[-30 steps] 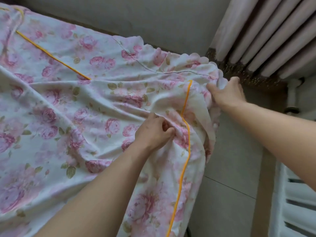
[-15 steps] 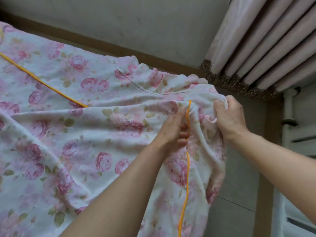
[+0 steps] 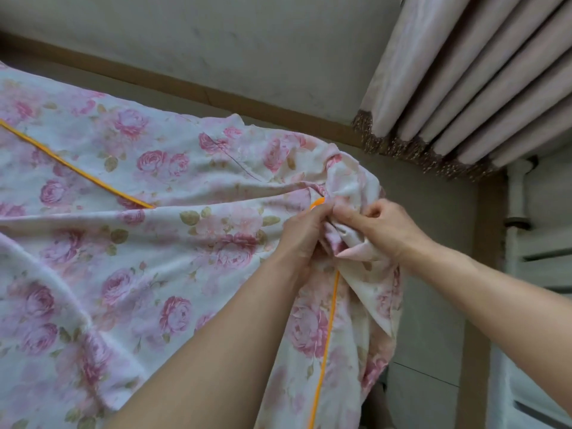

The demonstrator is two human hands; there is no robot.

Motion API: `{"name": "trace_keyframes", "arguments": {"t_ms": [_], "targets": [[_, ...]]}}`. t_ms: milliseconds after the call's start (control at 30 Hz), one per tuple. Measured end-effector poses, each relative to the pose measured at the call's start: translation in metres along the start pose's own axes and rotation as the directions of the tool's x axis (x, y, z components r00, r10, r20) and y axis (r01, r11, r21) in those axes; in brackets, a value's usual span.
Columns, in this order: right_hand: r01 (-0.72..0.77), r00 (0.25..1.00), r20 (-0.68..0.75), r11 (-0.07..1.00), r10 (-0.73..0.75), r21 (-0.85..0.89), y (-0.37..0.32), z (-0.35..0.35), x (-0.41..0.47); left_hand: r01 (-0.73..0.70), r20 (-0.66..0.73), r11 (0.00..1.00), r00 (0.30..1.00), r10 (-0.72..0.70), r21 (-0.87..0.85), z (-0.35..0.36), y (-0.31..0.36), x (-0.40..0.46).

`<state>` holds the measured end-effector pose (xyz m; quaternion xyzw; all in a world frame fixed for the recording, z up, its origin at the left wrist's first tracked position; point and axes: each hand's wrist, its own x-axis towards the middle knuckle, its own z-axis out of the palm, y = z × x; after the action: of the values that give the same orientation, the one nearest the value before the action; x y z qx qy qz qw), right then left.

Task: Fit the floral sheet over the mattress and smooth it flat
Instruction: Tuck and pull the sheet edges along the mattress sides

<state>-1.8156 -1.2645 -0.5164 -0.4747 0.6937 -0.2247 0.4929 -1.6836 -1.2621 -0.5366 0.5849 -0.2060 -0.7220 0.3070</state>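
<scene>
The floral sheet [image 3: 130, 243], white with pink roses and orange piping [image 3: 328, 332], lies wrinkled across the bed and hangs down over its right corner. The mattress is hidden under it. My left hand [image 3: 305, 233] pinches the fabric at the corner, right where the orange piping bends. My right hand [image 3: 380, 227] is closed on a bunched fold of the same corner, touching my left hand. The gathered cloth between the hands stands up in a lump, and a loose flap [image 3: 374, 292] droops below my right wrist.
A grey wall [image 3: 247, 48] with a brown skirting strip runs behind the bed. Pleated pale pink curtains [image 3: 483, 82] hang at the upper right. A white radiator [image 3: 538, 274] and pipe stand at the right edge, with a narrow strip of tiled floor [image 3: 430, 351] beside the bed.
My hands have come together at the bed's corner; the right hand moved left and down, bunching the corner fabric. The view has shifted, showing more wall.
</scene>
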Motion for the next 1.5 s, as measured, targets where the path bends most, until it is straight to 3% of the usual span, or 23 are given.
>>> {"name": "trace_keyframes", "arguments": {"t_ms": [67, 100, 167, 233, 367, 433, 533, 633, 733, 867, 1000, 1067, 1167, 1267, 1367, 1433, 1500], "targets": [[-0.051, 0.968, 0.242, 0.996, 0.066, -0.066, -0.002, -0.007, 0.005, 0.001, 0.075, 1.0, 0.997, -0.003, 0.019, -0.001, 0.005, 0.003], [-0.026, 0.972, 0.227, 0.988, 0.06, -0.153, -0.002, -0.012, 0.012, -0.011, 0.088, 0.999, 0.996, 0.008, 0.042, -0.001, 0.008, 0.007], [-0.01, 1.0, -0.019, 0.985, 0.007, -0.174, 0.004, -0.024, 0.034, -0.07, 0.049, 0.99, 0.997, 0.065, 0.121, 0.003, 0.016, 0.015], [-0.037, 0.967, -0.252, 0.999, 0.027, -0.035, 0.016, -0.038, 0.055, -0.163, -0.019, 0.96, 0.985, 0.172, 0.228, 0.006, 0.021, 0.027], [-0.196, 0.881, -0.399, 0.964, 0.253, 0.179, 0.052, -0.039, 0.091, -0.322, -0.117, 0.806, 0.895, 0.43, 0.496, 0.0, 0.024, 0.054], [-0.245, 0.862, -0.371, 0.924, 0.347, 0.294, 0.065, -0.031, 0.108, -0.31, -0.124, 0.683, 0.853, 0.507, 0.661, -0.007, 0.028, 0.062], [-0.266, 0.925, -0.248, 0.956, 0.289, 0.123, 0.064, -0.031, 0.117, -0.267, -0.104, 0.511, 0.804, 0.585, 0.817, -0.018, 0.039, 0.072], [-0.236, 0.962, -0.14, 0.972, 0.234, 0.007, 0.065, -0.039, 0.125, -0.173, -0.05, 0.334, 0.824, 0.565, 0.927, -0.02, 0.053, 0.08], [-0.296, 0.955, -0.026, 0.955, 0.297, 0.035, 0.064, -0.044, 0.132, -0.142, 0.017, 0.216, 0.869, 0.495, 0.966, -0.018, 0.064, 0.088], [-0.3, 0.951, 0.064, 0.953, 0.303, -0.045, 0.058, -0.051, 0.138, -0.158, 0.078, 0.114, 0.855, 0.513, 0.981, -0.013, 0.073, 0.095], [-0.297, 0.949, 0.082, 0.949, 0.306, -0.106, 0.055, -0.055, 0.146, -0.221, 0.254, -0.125, 0.838, 0.483, 0.967, -0.009, 0.074, 0.1], [-0.298, 0.946, 0.093, 0.946, 0.31, -0.129, 0.055, -0.056, 0.148, -0.252, 0.312, -0.185, 0.818, 0.483, 0.95, -0.012, 0.075, 0.1], [-0.245, 0.964, 0.062, 0.954, 0.259, -0.172, 0.05, -0.056, 0.152, -0.326, 0.344, -0.143, 0.72, 0.602, 0.934, -0.014, 0.078, 0.103], [-0.032, 0.999, -0.037, 0.986, 0.026, -0.161, 0.032, -0.053, 0.156, -0.366, 0.265, -0.01, 0.655, 0.708, 0.931, -0.004, 0.089, 0.111], [0.118, 0.986, 0.125, 0.992, -0.112, -0.043, 0.008, -0.048, 0.153, -0.415, 0.234, 0.062, 0.623, 0.746, 0.908, 0.009, 0.098, 0.118], [0.234, 0.943, 0.283, 0.952, -0.173, -0.196, -0.002, -0.046, 0.154, -0.463, 0.254, 0.073, 0.604, 0.756, 0.883, 0.01, 0.099, 0.123], [0.33, 0.917, 0.333, 0.886, -0.22, -0.325, -0.008, -0.046, 0.159, -0.514, 0.3, 0.065, 0.595, 0.746, 0.855, 0.004, 0.097, 0.127]]}}
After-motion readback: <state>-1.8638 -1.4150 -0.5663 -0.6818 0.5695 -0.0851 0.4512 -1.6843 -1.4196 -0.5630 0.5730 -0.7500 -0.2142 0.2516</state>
